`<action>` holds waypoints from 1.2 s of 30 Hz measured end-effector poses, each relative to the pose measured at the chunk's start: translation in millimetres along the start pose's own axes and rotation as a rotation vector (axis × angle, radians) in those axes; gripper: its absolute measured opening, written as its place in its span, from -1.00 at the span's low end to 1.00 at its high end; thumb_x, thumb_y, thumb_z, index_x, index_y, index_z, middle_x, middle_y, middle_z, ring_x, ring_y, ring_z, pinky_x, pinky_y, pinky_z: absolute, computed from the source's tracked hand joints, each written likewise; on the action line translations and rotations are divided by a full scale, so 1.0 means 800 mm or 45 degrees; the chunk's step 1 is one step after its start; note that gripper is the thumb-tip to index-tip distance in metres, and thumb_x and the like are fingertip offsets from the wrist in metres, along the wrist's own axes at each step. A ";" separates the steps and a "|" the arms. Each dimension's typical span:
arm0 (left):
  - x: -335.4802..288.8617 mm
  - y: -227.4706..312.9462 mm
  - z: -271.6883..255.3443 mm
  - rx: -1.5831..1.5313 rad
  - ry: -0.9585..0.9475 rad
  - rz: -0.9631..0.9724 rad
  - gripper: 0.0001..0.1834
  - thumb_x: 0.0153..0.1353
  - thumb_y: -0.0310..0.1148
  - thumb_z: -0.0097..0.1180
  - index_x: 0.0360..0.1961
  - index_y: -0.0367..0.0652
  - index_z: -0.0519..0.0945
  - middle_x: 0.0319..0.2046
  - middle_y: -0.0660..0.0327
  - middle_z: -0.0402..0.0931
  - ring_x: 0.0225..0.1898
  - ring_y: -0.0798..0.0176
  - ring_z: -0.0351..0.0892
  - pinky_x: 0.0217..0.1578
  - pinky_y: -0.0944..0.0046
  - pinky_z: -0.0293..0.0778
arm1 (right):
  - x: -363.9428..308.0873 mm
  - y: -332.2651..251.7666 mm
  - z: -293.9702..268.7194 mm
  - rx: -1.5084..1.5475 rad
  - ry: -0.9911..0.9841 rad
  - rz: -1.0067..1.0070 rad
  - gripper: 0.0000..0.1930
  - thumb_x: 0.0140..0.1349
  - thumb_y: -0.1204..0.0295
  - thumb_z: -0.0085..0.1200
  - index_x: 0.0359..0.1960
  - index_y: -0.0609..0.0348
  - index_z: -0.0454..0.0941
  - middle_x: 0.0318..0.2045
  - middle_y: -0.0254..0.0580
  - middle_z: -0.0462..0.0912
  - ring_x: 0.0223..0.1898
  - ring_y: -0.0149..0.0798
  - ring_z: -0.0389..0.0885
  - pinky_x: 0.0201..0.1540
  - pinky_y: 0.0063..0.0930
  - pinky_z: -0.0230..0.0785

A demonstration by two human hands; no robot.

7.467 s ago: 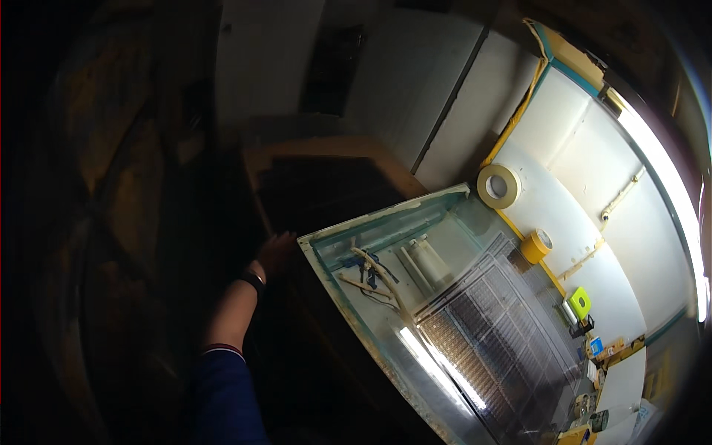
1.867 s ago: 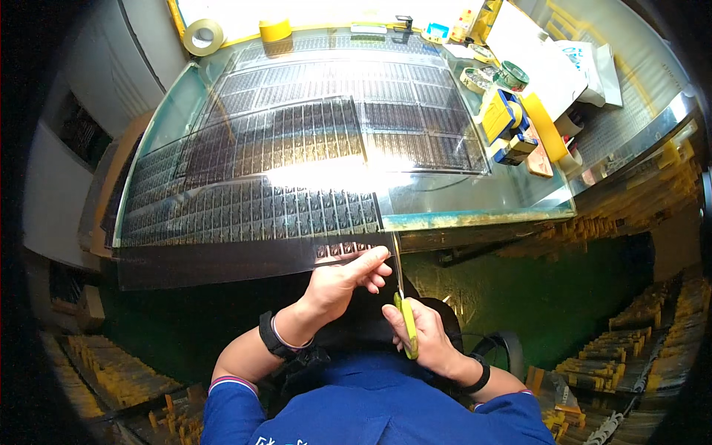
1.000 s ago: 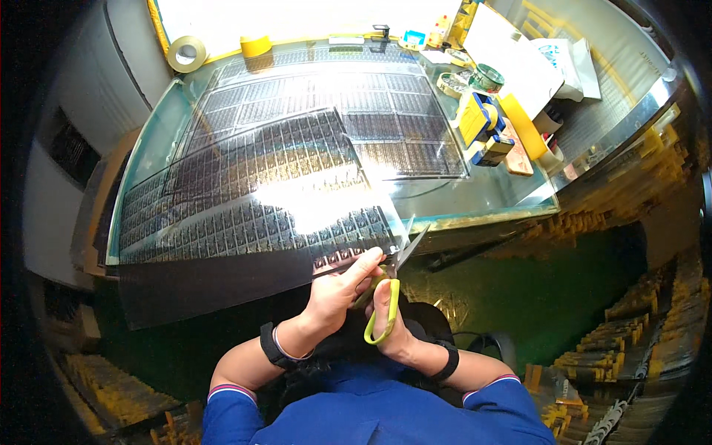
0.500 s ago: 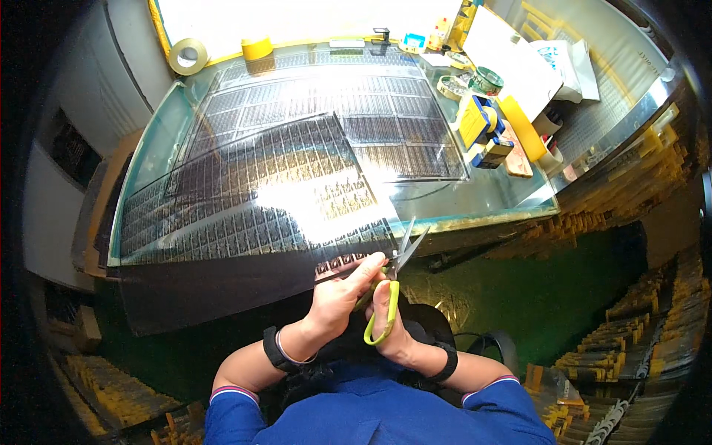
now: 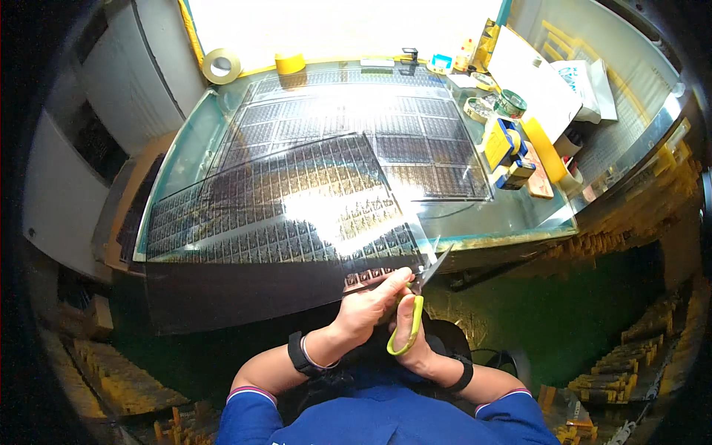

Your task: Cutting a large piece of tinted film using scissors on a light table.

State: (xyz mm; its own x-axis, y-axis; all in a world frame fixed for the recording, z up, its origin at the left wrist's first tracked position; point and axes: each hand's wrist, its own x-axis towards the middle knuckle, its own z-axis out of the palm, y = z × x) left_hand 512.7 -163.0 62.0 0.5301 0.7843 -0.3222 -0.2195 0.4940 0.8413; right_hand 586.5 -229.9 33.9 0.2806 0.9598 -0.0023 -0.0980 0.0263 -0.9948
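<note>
My left hand pinches the near right corner of a large dark patterned film sheet. The sheet slants over the glass tabletop, and its dark near part overhangs the front edge. My right hand is closed around the lime-green handles of a pair of scissors. The parted blades point away from me, up and to the right, beside the film's right edge. Whether they touch the film I cannot tell. Another patterned film sheet lies flat on the glass, partly covered by the held one.
Along the back are a tape roll and a yellow roll. At the right side stand a green tape roll, a blue and yellow tape dispenser and a white board. A bright panel rises behind the table.
The whole view has shifted, so the table and both hands appear farther right and slightly lower. The left hand's hold on the film and the right hand's hold on the scissors look the same.
</note>
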 end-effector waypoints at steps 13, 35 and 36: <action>0.006 0.007 -0.027 -0.030 -0.107 0.131 -0.83 0.07 -0.42 0.11 -0.31 -0.27 0.57 -0.36 0.18 0.55 -0.39 0.36 0.49 -0.35 0.40 0.41 | -0.014 0.016 -0.040 0.442 -0.204 0.332 -0.54 0.20 -0.03 -0.21 -0.43 0.21 0.25 -0.60 -0.31 0.29 -0.61 -0.45 0.30 -0.54 -0.59 0.25; 0.014 -0.013 -0.036 -0.129 -0.133 -0.029 -0.76 0.05 -0.18 0.17 -0.49 -0.15 0.54 -0.62 0.36 0.43 -0.62 0.54 0.27 -0.63 0.54 0.18 | -0.020 0.028 -0.048 0.281 -0.221 0.417 -0.53 0.23 -0.05 -0.31 -0.51 0.14 0.27 -0.69 -0.25 0.29 -0.68 -0.33 0.31 -0.63 -0.48 0.27; 0.015 -0.012 -0.033 -0.140 -0.127 -0.046 -0.76 0.04 -0.18 0.18 -0.50 -0.14 0.54 -0.62 0.36 0.43 -0.62 0.54 0.27 -0.62 0.54 0.18 | -0.018 0.029 -0.049 0.306 -0.217 0.421 -0.53 0.23 -0.05 -0.32 -0.50 0.13 0.27 -0.68 -0.25 0.30 -0.68 -0.33 0.31 -0.62 -0.47 0.27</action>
State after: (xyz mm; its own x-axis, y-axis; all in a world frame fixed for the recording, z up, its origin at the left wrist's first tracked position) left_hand 499.6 -148.1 38.6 0.6170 0.7266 -0.3023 -0.2842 0.5640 0.7754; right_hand 617.4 -254.3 7.1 0.0375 0.9594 -0.2795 -0.3807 -0.2449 -0.8917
